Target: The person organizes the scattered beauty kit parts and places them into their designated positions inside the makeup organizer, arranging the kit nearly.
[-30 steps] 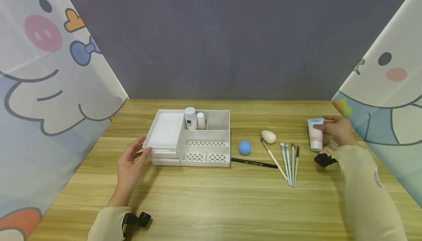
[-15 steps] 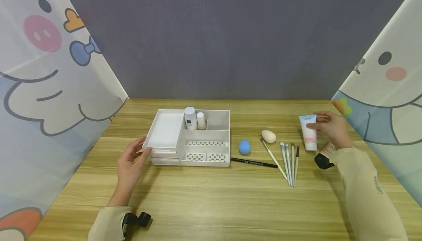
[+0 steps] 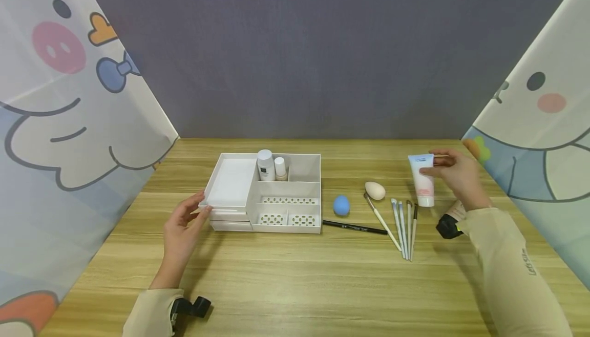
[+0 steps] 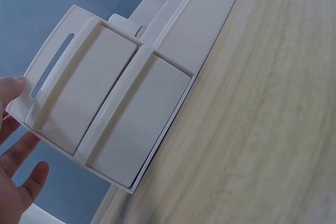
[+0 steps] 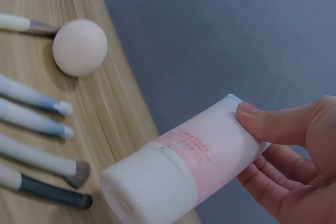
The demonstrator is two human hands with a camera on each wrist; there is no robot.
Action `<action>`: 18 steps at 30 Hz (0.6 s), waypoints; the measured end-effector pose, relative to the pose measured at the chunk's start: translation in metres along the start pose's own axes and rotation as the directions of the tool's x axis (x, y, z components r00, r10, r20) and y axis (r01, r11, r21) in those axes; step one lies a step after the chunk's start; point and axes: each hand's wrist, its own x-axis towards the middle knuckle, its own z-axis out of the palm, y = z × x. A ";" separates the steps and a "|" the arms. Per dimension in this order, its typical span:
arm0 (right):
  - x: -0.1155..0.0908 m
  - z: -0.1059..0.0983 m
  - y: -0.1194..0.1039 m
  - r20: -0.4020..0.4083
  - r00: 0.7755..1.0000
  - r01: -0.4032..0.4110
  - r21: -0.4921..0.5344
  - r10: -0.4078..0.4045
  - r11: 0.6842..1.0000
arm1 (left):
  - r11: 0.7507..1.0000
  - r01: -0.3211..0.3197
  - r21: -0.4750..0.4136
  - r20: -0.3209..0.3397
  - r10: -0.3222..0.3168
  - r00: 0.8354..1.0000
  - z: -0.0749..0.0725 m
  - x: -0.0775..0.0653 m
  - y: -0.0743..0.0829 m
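Two half-curled pinches: right hand [image 3: 462, 177] on squeeze tube [image 3: 423, 186] near crimped end; left hand [image 3: 181, 232] on drawer organizer [image 3: 230, 183] corner, likely steadying.

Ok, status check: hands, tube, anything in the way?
Right hand gripping pink-and-white squeeze tube, cap down. Left hand touching near left corner of white organizer. Makeup brushes, black pen, beauty sponges lie between tube and organizer.

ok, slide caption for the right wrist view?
Right hand pinches a pink-and-white squeeze tube, with a cream beauty sponge and five makeup brushes on the wood-grain tabletop.
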 end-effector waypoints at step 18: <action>-0.007 0.018 -0.038 -0.003 0.997 0.083 -0.004 -0.083 0.997 | 1.000 0.002 0.004 -0.008 -0.002 1.000 -0.001 0.000 -0.001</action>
